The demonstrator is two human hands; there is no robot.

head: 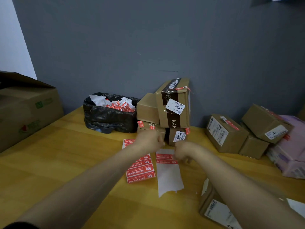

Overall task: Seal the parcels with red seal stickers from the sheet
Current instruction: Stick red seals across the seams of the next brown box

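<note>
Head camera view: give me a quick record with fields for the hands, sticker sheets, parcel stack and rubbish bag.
left hand: fingers curled beside the lower brown cardboard parcel labelled 3004; grip unclear
right hand: fingers curled on the white backing sheet bearing two red stickers; grip unclear
full sheet: red seal sticker sheet on the yellow wooden table, partly under the left forearm
stack top: brown cardboard parcel labelled 4303
waste: black plastic bag of peeled scraps

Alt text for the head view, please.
The left hand and right hand, close together, reach over red sticker sheets on a wooden table before stacked cardboard parcels. A black bag of sticker scraps sits left of them.
</note>
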